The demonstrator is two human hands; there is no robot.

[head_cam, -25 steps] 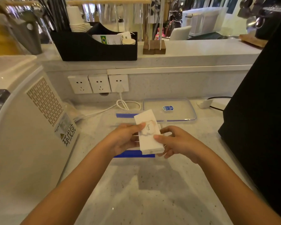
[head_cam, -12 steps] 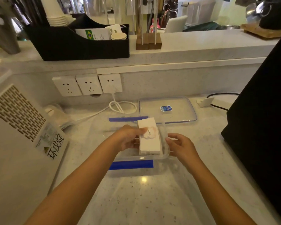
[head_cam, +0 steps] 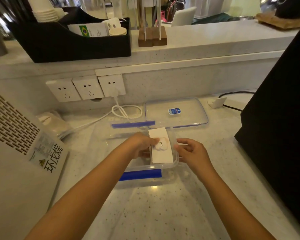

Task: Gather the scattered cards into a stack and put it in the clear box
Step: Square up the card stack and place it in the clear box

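Observation:
A white card stack [head_cam: 162, 154], its top card printed "love", sits in the right end of the clear box [head_cam: 111, 135], which has blue clips on its near and far sides. My left hand [head_cam: 139, 144] reaches into the box and grips the stack, thumb on the top card. My right hand [head_cam: 190, 151] is just outside the box's right wall, its fingers apart and holding nothing, with the fingertips close to the rim.
The box's clear lid [head_cam: 185, 118] lies flat just behind it. A white appliance [head_cam: 16, 161] stands at the left and a black machine [head_cam: 275, 118] at the right. A coiled white cable [head_cam: 125, 111] runs from the wall sockets [head_cam: 87, 87]. A black organizer [head_cam: 73, 44] sits on the ledge.
The stack, held above the box by both hands a second ago, has gone down into the box. My right hand has let go and moved to the box's right side.

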